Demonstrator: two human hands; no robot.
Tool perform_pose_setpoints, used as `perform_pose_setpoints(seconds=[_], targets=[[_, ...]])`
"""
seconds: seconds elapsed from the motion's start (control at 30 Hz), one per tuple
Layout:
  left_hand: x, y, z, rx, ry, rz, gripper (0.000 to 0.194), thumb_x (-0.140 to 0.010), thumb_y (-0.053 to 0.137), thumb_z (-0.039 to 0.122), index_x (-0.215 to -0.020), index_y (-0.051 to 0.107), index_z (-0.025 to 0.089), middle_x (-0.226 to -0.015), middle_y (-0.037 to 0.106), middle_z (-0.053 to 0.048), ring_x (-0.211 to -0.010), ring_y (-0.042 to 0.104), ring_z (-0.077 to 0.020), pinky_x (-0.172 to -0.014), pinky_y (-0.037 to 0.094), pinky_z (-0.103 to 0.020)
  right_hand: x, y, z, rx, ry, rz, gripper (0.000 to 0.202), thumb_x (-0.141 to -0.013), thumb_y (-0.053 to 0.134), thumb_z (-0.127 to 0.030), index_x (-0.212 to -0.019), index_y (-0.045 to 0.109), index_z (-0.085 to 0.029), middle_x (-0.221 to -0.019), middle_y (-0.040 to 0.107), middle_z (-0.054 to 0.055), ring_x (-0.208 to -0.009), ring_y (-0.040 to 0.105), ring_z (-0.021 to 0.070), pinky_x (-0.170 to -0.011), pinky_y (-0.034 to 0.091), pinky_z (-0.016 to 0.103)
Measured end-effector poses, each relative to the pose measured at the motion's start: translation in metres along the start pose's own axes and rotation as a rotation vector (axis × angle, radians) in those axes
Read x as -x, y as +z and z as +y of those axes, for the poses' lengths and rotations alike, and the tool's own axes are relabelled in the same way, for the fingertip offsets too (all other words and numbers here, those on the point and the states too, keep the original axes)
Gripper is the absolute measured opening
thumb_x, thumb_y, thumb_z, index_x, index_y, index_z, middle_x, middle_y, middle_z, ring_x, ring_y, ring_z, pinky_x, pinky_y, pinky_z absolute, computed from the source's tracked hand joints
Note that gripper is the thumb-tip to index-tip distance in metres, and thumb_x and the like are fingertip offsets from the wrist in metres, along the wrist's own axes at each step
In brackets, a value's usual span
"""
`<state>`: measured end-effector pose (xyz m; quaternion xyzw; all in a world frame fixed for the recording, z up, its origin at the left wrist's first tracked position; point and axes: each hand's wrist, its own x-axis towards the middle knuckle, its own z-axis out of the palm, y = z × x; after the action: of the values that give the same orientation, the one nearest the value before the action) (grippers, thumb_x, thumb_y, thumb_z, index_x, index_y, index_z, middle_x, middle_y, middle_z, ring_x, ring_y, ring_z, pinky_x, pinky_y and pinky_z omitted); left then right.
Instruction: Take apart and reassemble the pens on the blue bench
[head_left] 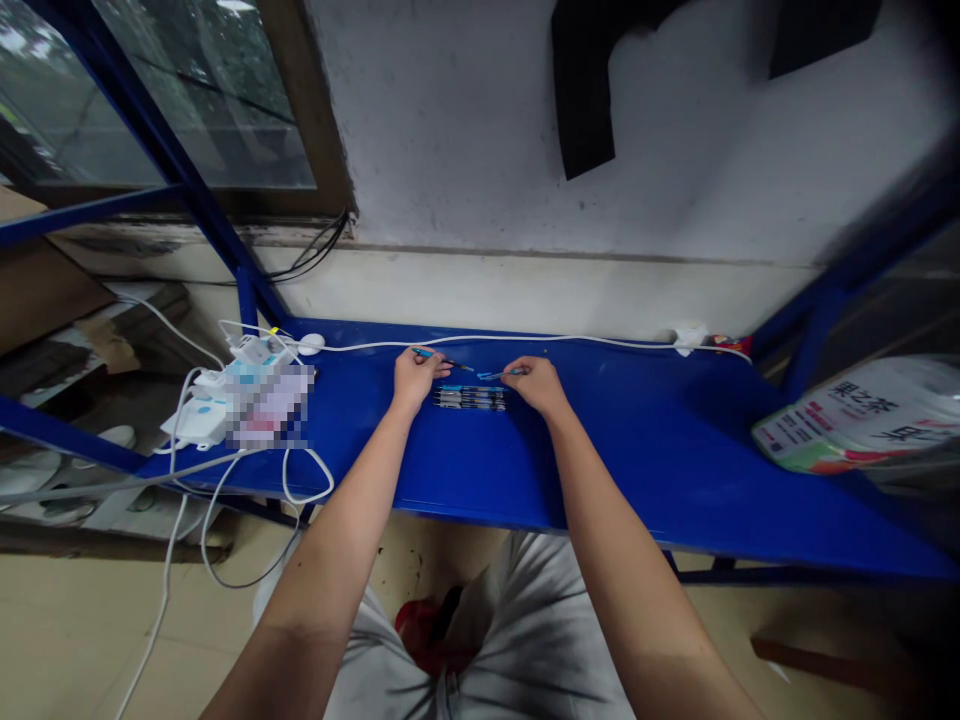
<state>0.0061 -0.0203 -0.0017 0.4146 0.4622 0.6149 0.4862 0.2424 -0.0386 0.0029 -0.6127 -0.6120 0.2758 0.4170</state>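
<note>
My left hand (421, 378) is closed on a slim pen (448, 361), its dark tip pointing right. Between the fingers of my right hand (537, 382) is a short blue piece that looks like a pen cap (489, 376), aimed left toward the pen, with a small gap between them. Just below, several pens (471, 398) lie side by side in a row on the blue table (480, 470). Their barrels look dark and clear, with blue on the uppermost one.
To the left, a white power strip (199, 415) with plugs and cables sits beside a pixelated item (271, 405). A white cable (450, 340) runs along the back edge. A large labelled plastic container (862, 415) stands at the right, and crumpled white tissue (690, 339) lies behind.
</note>
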Motion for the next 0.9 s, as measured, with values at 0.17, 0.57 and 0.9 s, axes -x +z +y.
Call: perform_pose_setpoints(seconds=[0.17,0.57,0.9], targets=[[0.0,0.002,0.0,-0.012,-0.005,0.005,0.014,-0.088,0.072,0.013,-0.09,0.058,0.014,-0.082,0.074,-0.007,-0.075,0.079,-0.0221,-0.073,0.067,-0.035,0.004,-0.005,-0.006,0.015,0.011,0.015,0.018,-0.068,0.071,-0.029,-0.08,0.078,-0.019,-0.068,0.068,-0.001,-0.065,0.056,0.0158,-0.065,0.04,0.029],[0.005,0.005,0.002,0.013,0.02,0.018,0.019,-0.084,0.077,0.02,-0.088,0.06,0.014,-0.077,0.073,-0.006,-0.076,0.079,-0.023,-0.076,0.067,-0.038,0.004,-0.001,-0.008,0.116,-0.08,0.004,0.011,-0.074,0.072,-0.026,-0.08,0.08,-0.022,-0.084,0.071,0.003,-0.082,0.062,0.0203,-0.081,0.045,0.033],[0.005,0.016,0.001,0.146,0.029,-0.113,0.033,-0.076,0.09,0.029,-0.083,0.061,0.014,-0.08,0.075,-0.006,-0.083,0.081,-0.0269,-0.092,0.066,-0.051,0.004,0.02,-0.012,0.239,-0.26,0.051,0.018,-0.085,0.072,-0.032,-0.1,0.081,-0.028,-0.115,0.068,0.009,-0.117,0.056,0.0313,-0.105,0.041,0.052]])
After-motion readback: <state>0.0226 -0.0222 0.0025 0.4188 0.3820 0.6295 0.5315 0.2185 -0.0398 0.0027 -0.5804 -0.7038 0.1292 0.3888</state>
